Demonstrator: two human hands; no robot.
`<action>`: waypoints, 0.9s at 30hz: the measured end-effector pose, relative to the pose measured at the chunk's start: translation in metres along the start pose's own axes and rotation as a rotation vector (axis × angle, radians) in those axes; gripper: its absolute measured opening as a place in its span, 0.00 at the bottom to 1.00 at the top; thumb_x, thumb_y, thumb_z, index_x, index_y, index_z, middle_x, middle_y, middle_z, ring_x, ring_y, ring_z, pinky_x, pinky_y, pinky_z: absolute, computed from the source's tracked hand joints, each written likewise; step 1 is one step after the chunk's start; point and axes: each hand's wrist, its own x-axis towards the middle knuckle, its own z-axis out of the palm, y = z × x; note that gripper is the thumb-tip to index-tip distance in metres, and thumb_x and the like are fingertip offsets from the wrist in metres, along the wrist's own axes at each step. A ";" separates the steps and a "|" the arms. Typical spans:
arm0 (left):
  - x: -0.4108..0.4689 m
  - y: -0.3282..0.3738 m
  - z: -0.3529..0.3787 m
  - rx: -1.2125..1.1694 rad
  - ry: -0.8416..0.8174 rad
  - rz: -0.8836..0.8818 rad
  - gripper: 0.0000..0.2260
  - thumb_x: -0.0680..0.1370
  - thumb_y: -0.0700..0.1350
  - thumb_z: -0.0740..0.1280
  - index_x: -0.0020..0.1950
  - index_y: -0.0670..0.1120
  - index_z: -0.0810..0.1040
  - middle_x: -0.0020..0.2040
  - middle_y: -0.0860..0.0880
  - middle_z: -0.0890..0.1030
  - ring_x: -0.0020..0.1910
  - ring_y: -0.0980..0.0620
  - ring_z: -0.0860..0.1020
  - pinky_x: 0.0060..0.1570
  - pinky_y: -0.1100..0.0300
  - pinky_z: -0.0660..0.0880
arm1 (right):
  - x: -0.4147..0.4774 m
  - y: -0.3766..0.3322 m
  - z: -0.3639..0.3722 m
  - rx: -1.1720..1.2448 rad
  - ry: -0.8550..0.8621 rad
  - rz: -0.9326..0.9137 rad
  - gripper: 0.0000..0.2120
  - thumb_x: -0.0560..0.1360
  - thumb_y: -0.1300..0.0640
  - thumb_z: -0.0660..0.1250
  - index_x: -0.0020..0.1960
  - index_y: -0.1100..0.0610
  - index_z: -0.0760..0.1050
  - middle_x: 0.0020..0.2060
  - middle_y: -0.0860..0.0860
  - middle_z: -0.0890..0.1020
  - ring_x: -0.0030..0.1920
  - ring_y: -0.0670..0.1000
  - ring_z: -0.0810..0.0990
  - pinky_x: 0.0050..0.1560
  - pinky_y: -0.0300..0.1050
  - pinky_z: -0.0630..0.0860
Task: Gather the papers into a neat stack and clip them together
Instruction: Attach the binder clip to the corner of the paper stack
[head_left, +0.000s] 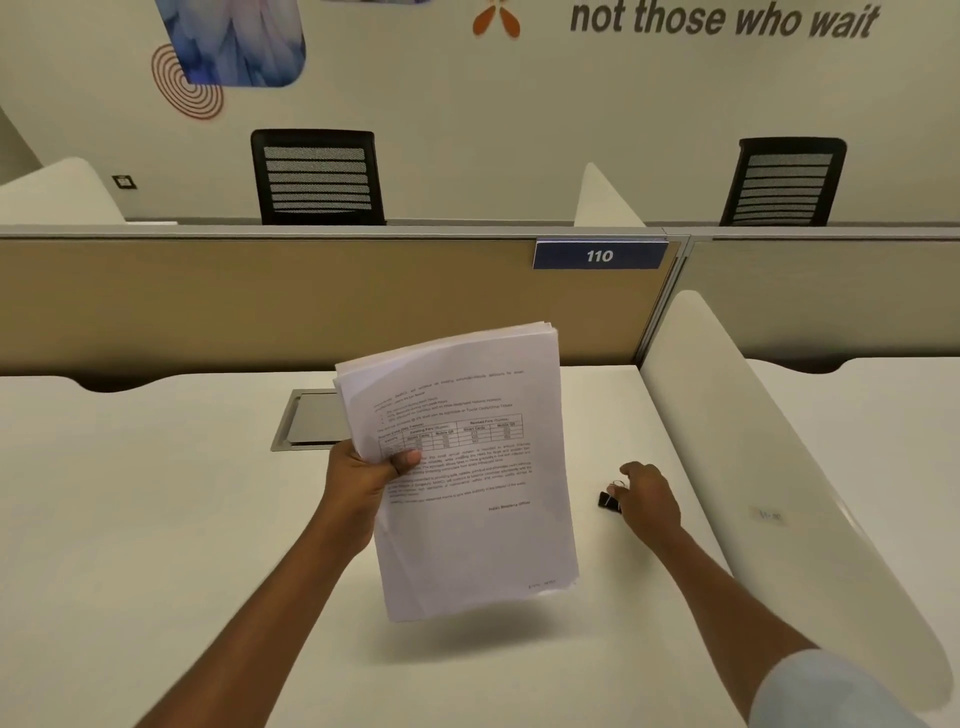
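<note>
White desk (182, 519); left hand (358, 483) grips the papers (467, 467); right hand (649, 499) fingers pinch the binder clip (609, 501).

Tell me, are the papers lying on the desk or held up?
Held up: the left hand grips the papers above the desk.
</note>
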 end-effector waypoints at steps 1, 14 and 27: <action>-0.001 -0.001 -0.001 -0.001 0.003 -0.004 0.15 0.64 0.37 0.74 0.50 0.48 0.82 0.49 0.45 0.85 0.48 0.43 0.84 0.44 0.46 0.82 | 0.003 0.003 0.002 -0.016 -0.011 -0.002 0.16 0.75 0.56 0.67 0.62 0.59 0.74 0.56 0.57 0.78 0.58 0.58 0.77 0.54 0.51 0.74; -0.010 -0.005 -0.015 0.015 0.020 -0.043 0.15 0.62 0.37 0.75 0.47 0.46 0.83 0.47 0.44 0.86 0.46 0.43 0.84 0.42 0.49 0.82 | 0.003 -0.038 -0.015 0.191 0.045 -0.098 0.13 0.72 0.66 0.69 0.30 0.58 0.73 0.37 0.59 0.84 0.36 0.57 0.82 0.36 0.46 0.74; -0.026 0.002 -0.021 0.048 -0.024 -0.027 0.15 0.63 0.39 0.75 0.48 0.45 0.82 0.46 0.45 0.86 0.45 0.42 0.84 0.41 0.50 0.82 | -0.100 -0.224 -0.175 0.613 0.201 -0.639 0.12 0.76 0.73 0.60 0.49 0.56 0.70 0.52 0.55 0.72 0.43 0.48 0.79 0.37 0.36 0.81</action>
